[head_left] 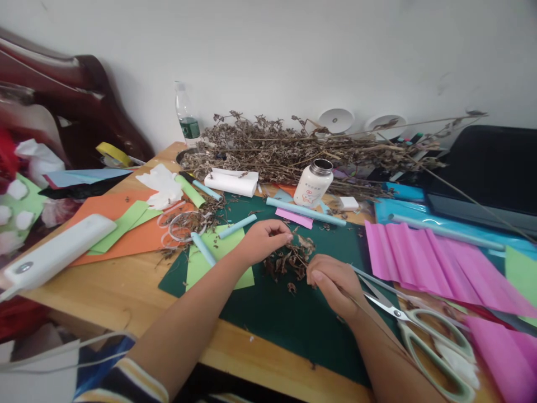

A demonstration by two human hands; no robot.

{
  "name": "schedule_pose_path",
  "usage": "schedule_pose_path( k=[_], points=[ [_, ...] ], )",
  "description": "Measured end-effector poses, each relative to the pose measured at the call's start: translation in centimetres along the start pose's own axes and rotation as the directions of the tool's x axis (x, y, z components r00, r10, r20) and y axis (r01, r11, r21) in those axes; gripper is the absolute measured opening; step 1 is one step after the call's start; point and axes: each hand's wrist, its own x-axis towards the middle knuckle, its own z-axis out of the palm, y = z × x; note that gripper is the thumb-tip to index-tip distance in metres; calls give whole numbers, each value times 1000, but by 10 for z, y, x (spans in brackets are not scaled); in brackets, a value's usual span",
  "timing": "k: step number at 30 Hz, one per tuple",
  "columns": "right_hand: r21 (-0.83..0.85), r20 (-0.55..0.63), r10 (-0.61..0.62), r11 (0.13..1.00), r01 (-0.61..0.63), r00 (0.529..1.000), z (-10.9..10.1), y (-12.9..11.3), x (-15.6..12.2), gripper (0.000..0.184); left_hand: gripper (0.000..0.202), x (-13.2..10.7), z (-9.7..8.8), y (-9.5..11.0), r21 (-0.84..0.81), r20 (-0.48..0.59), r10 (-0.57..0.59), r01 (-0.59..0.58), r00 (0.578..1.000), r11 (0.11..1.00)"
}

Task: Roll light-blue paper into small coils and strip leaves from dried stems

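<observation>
My right hand (333, 282) is closed round the thin stem of a dried plant (289, 260), whose curled brown leaves hang over the dark green cutting mat (285, 327). The stem runs back along my right forearm. At the left edge of these leaves, my left hand (268, 240) makes a pinch with thumb and fingers; what sits between the tips is too small to tell. Scissors (398, 314) with pale green handles lie partly open beside my right forearm. Light green paper (241, 274) lies under my left forearm, with light blue rolled tubes (238, 226) near it.
A pile of dried plants (268, 145) lies along the wall. In front of it stands an uncapped white bottle (314, 182). Pink crepe paper (436, 263) is at the right. A white glue gun (61, 254) and orange paper (126, 229) lie left, near a plastic bottle (187, 115).
</observation>
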Motion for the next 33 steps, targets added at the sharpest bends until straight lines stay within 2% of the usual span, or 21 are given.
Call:
schedule_pose_path(
  k=[3,9,16,17,19,21,23,25,30,33],
  points=[
    [-29,-3,14,999,-15,1000,1,0,1,23,16,0,1,0,-26,-68,-20,18,997,999],
    [-76,23,46,996,-44,999,4,2,3,25,14,2,14,-8,-210,-195,-54,13,979,978],
    [-85,34,66,994,-63,997,6,1,3,28,13,1,27,-6,-394,-310,-182,48,933,918],
    [-81,33,66,995,-63,997,6,1,4,28,12,1,28,-4,-451,-290,-215,65,932,890],
    [-55,33,64,997,-62,997,6,0,3,28,12,0,26,-1,-595,-181,-261,106,948,797],
    [-2,34,63,998,-63,997,7,1,3,27,12,0,23,2,-704,-24,-235,151,972,694],
    [51,35,60,997,-61,998,8,1,2,27,14,0,17,3,-746,95,-167,181,981,641],
    [83,30,57,995,-59,998,8,2,1,26,15,-1,11,4,-751,153,-112,189,982,633],
    [94,23,67,993,-69,997,9,4,-1,26,12,-2,4,4,-748,196,-37,174,980,641],
    [108,12,70,992,-71,997,8,3,0,26,12,-3,1,4,-752,261,4,200,965,628]
  ],
)
